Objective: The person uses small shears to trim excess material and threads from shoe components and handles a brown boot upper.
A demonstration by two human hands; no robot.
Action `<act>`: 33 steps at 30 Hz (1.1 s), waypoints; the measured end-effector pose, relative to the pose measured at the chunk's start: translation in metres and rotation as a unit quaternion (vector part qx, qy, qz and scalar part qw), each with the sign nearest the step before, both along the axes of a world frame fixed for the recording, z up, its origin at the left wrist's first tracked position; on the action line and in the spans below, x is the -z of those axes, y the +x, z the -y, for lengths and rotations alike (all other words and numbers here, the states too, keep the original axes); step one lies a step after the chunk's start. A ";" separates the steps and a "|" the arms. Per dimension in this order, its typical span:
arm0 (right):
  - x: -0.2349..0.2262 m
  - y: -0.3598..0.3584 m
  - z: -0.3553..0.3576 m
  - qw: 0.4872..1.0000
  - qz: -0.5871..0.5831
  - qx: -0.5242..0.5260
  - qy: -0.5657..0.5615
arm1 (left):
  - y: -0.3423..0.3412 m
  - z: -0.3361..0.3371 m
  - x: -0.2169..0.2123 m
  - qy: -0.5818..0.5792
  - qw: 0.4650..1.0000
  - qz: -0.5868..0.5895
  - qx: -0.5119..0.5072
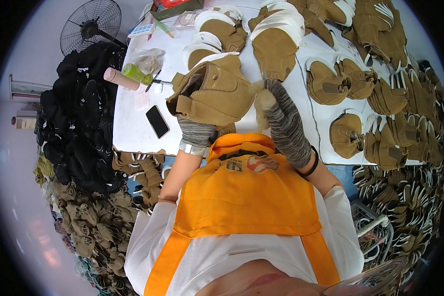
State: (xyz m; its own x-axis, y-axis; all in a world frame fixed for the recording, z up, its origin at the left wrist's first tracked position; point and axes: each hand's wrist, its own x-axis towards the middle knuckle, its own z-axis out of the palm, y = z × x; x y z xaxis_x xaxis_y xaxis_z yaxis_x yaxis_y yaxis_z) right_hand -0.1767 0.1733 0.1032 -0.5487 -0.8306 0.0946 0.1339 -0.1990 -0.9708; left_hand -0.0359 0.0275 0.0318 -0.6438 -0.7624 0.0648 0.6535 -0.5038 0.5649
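My left hand (195, 132), in a grey knit glove, is pushed up inside a tan suede boot upper (213, 91) and holds it above the near edge of the white table (133, 123). My right hand (277, 104), also in a grey glove, is just right of the boot upper, fingers closed near its side; a pale tuft of lining or a small tool shows at its fingertips. Whether it grips something I cannot tell. An orange apron covers my chest below.
Many more tan boot uppers (276, 44) with white lining lie over the table's far and right parts. A black phone (157, 121), a green bottle (136, 74) and a pink tube (121, 79) lie at left. Dark fabric heaps (79, 118) and a fan (90, 24) stand left.
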 end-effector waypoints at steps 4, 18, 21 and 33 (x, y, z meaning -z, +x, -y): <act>-0.003 -0.005 0.008 0.990 -0.134 0.000 -0.031 | -0.005 -0.009 -0.011 -0.027 0.999 0.036 -0.007; 0.008 -0.013 0.024 0.911 -0.406 0.078 0.002 | 0.014 -0.011 0.012 -0.115 0.983 0.142 0.002; 0.010 -0.028 0.028 0.877 -0.464 0.126 0.005 | 0.011 -0.009 0.009 0.014 0.999 0.012 0.027; 0.197 -0.130 -0.031 0.804 -0.462 0.083 0.365 | 0.025 0.008 0.054 -0.257 0.927 0.264 -0.064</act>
